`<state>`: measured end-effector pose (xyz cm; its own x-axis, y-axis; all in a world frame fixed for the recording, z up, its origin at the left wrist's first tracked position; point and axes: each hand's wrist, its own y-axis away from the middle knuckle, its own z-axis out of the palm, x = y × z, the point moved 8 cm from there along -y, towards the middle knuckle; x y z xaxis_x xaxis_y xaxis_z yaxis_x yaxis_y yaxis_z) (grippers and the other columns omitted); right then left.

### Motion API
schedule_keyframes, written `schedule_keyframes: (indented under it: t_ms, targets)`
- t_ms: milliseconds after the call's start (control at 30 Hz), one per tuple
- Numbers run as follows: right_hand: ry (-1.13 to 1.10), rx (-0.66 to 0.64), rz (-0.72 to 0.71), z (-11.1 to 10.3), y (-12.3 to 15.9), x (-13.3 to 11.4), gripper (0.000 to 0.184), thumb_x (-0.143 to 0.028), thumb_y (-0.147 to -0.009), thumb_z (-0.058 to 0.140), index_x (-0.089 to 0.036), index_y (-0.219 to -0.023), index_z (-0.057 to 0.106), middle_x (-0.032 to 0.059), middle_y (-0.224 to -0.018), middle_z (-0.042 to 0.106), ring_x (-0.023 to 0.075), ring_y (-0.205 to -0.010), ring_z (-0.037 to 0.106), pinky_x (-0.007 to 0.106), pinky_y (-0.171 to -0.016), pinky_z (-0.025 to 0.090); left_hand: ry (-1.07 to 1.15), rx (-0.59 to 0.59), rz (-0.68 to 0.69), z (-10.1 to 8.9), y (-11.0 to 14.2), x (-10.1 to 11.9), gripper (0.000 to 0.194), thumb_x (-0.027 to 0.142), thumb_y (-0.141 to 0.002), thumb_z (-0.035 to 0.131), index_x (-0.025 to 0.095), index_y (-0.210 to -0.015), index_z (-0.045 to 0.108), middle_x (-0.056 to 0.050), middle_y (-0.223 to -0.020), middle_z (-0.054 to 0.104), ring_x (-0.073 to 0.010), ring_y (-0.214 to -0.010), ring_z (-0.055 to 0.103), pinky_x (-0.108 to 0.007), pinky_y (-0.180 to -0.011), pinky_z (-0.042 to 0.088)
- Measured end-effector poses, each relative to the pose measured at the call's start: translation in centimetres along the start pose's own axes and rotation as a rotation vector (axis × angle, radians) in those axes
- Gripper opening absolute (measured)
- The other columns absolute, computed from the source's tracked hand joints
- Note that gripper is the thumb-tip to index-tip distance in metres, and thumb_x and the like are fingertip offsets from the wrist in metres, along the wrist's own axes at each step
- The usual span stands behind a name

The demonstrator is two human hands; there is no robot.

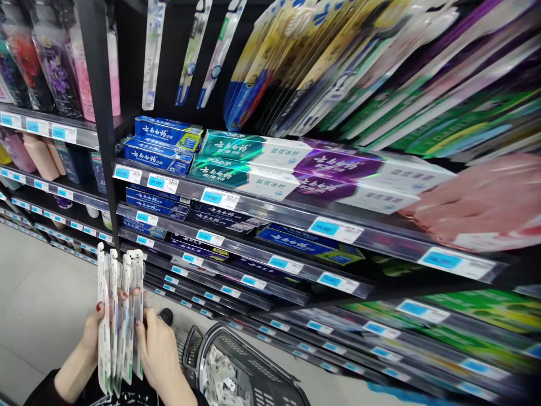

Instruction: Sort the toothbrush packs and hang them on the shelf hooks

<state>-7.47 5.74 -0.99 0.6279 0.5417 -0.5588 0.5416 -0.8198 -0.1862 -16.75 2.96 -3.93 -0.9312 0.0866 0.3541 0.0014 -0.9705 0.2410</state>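
I have the bundle of slim packs (114, 330) upright, to the left of the black basket (274, 380), with my left hand (89, 332) and right hand (158, 344) clamped on it from opposite sides. The hooked tops splay into clusters with gaps between them, so I judge the middle packs the likeliest to slide out if my squeeze goes slack or uneven (the wrapping looks slick). Any that slip could end up on the floor (46, 293) left of the basket. The shelf rail (249, 203) above and beyond the basket is another worry: a hooked top might snag there if I lift carelessly, though I cannot tell the true clearance from this view.
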Motion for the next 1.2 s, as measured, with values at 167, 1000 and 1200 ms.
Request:
schedule_keyframes:
  t_ms: [167, 1000, 1200]
  targets:
    - [-0.048, 0.141, 0.002, -2.7, -0.1, 0.2, 0.02, -0.023, -0.088, 0.033, -0.019, -0.073, 0.045, 0.0022, -0.065, 0.053, 0.0164, -0.06, 0.052, 0.026, -0.058, 0.033, 0.003, 0.041, -0.083, 0.0, -0.1, -1.3, 0.036, 0.034, -0.072, 0.057, 0.012, -0.101, 0.062, -0.013, -0.115, 0.062, -0.0323, -0.119, 0.042, -0.047, -0.103, 0.027]
    - [-1.594, 0.036, 0.334, -0.3, -0.6, 1.6, 0.016, -0.037, -0.08, 0.053, -0.022, -0.085, 0.048, -0.0021, -0.072, 0.048, 0.0092, -0.056, 0.047, 0.02, -0.048, 0.041, -0.393, 0.456, -0.01, -2.3, -0.1, -1.2, 0.029, 0.032, -0.07, 0.064, 0.013, -0.092, 0.063, -0.008, -0.074, 0.072, -0.0231, -0.069, 0.067, -0.033, -0.066, 0.053]
    - [-2.314, -0.151, 0.054, 1.0, -0.5, 3.7, 0.024, -0.039, -0.089, 0.032, -0.021, -0.077, 0.043, -0.0141, -0.048, 0.032, -0.0041, -0.019, 0.007, 0.007, -0.022, 0.014, -0.324, 0.449, -0.03, -2.4, -0.1, -0.4, 0.032, 0.031, -0.072, 0.062, 0.012, -0.098, 0.061, -0.012, -0.09, 0.071, -0.0257, -0.078, 0.067, -0.039, -0.073, 0.053]
